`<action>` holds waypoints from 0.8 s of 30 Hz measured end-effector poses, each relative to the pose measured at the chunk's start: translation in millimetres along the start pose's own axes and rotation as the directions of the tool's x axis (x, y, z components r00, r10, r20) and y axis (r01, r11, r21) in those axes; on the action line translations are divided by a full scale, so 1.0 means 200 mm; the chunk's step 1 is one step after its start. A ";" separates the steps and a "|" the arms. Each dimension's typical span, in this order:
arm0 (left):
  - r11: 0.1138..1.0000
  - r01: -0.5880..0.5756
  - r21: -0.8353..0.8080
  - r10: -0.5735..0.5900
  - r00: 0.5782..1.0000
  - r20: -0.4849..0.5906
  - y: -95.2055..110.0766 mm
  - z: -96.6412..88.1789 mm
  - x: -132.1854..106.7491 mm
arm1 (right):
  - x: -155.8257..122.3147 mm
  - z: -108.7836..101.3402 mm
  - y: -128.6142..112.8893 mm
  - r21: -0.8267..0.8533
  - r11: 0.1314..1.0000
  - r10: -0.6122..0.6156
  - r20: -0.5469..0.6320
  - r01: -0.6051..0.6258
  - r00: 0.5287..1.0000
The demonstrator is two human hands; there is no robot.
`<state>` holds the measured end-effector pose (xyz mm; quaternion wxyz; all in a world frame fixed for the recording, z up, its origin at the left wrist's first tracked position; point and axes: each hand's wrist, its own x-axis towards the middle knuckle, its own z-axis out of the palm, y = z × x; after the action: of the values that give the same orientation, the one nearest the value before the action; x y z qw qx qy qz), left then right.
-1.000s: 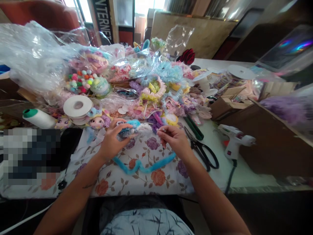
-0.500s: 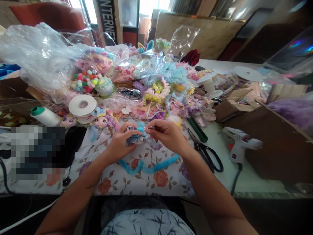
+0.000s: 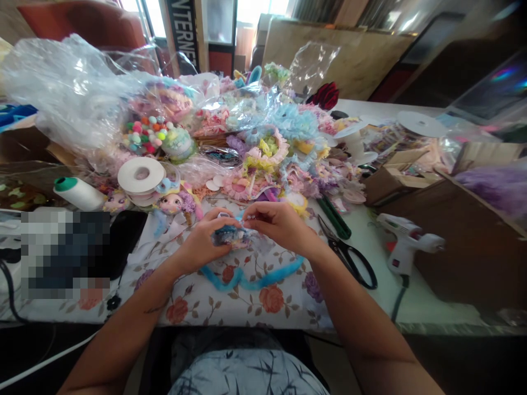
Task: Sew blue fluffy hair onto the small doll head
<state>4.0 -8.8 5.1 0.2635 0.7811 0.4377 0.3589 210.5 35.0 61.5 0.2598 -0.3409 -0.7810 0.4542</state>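
My left hand (image 3: pixel 201 241) is closed around a small fluffy blue and grey-white ornament (image 3: pixel 235 237), held just above the flowered cloth. My right hand (image 3: pixel 282 226) meets it from the right, thumb and forefinger pinched at the ornament's upper edge. Something tiny and pale shows at those fingertips, too small to name. Just below the hands, a fuzzy bright-blue strip (image 3: pixel 272 276) lies curved on the cloth (image 3: pixel 242 312). Fingers cover much of the ornament.
Black-handled scissors (image 3: pixel 349 260), a green box cutter (image 3: pixel 335 218) and a white glue gun (image 3: pixel 405 241) lie to the right, near a cardboard box (image 3: pixel 448 241). Ruffled trims and plastic bags (image 3: pixel 78 82) pile up behind. A ribbon spool (image 3: pixel 140 176) and thread cone (image 3: pixel 78 193) stand left.
My right fingers have shifted slightly left, closer to my left fingertips. The ornament has turned a little in my left hand, and its blue upper tuft is now mostly covered.
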 end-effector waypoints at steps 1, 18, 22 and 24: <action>1.000 0.005 -0.002 -0.005 1.000 0.007 0.00 0.00 0.00 | 0.00 0.00 0.00 0.003 1.000 0.001 0.005 -0.001 1.000; 0.998 0.024 -0.051 -0.023 1.000 0.006 -0.01 0.01 0.00 | 0.05 0.00 0.02 0.001 1.000 0.011 0.071 -0.011 0.997; 0.999 0.018 -0.044 -0.018 1.000 0.003 -0.01 0.01 0.00 | 0.05 0.00 0.01 -0.011 1.000 0.023 0.080 -0.022 0.997; 0.999 0.014 -0.045 -0.014 1.000 -0.006 -0.01 0.02 0.00 | 0.04 0.00 0.01 -0.019 0.999 0.031 0.078 -0.029 0.996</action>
<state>5.6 -8.5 1.4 0.2822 0.7706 0.4359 0.3694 205.3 42.4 61.3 0.2192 -0.3368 -0.7894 0.4640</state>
